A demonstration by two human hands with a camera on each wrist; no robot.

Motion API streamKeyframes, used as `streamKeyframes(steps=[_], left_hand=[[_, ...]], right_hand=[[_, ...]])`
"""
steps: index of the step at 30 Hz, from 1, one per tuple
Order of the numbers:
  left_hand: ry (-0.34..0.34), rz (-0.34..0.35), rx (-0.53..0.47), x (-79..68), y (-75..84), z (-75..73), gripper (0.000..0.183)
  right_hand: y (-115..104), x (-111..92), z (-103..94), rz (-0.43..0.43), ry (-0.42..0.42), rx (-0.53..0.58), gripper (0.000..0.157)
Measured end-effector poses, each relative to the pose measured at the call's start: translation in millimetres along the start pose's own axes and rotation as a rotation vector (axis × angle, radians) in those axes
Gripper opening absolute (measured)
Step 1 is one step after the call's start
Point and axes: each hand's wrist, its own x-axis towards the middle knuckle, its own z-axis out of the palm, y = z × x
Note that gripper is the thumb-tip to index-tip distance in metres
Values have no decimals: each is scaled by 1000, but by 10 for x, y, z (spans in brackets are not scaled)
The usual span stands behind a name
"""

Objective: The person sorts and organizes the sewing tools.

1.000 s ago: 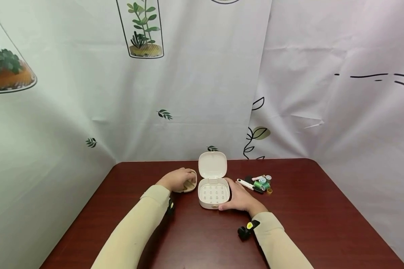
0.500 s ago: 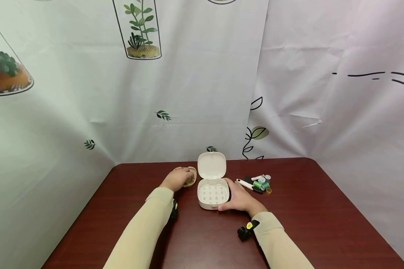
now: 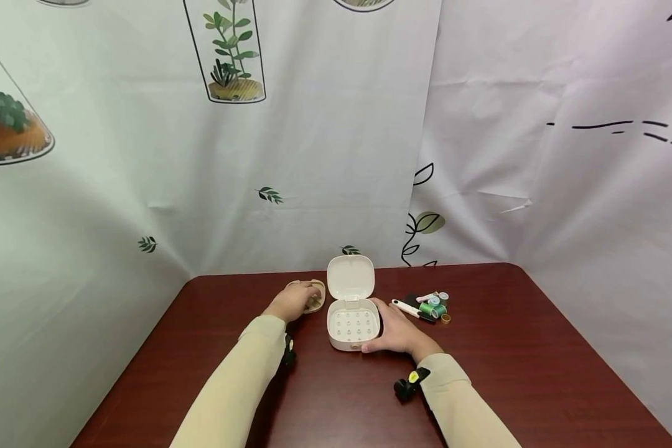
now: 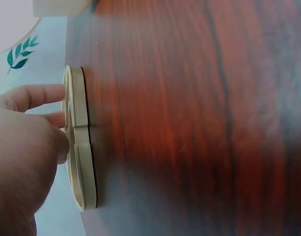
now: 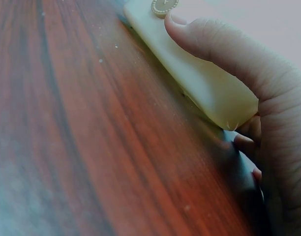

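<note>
A cream hinged box [image 3: 344,341] stands on the table with its lid [image 3: 351,277] raised, and small bumps dot its floor. My right hand [image 3: 396,330] grips the box's right side; in the right wrist view the thumb [image 5: 209,42] lies along the front wall beside a round gold clasp [image 5: 163,6]. To the left of the box is a shallow beige tray [image 4: 80,98] with small contents that I cannot make out. My left hand [image 3: 291,302] reaches over the tray, its fingers dipping inside the rim. The tray wall hides the fingertips and anything between them.
Right of the box lie a white-and-black pen-like tool [image 3: 411,310], several thread spools [image 3: 432,307], a small gold ring [image 3: 445,318] and a dark flat piece. A patterned cloth [image 3: 325,155] hangs behind the dark red table [image 3: 336,404].
The beige tray, earlier tilted and closer to me under my left hand, now lies flat a little farther back. My left fingers stay at it. The right hand keeps its grip on the box.
</note>
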Motion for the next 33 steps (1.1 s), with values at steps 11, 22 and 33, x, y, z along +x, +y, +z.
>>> streamKeyframes(steps=[11,22,33], left_hand=[[156,-247,-540,-166,321,16,46],[196,-280,-832,-361,720,169,68],[46,-241,-862,-461,744,329,96]], right_hand=[[-29,8,19,17,-9,-4,113],[3,-21,5,24,2,8,113],[-17,-37,2,23,9,13,111]])
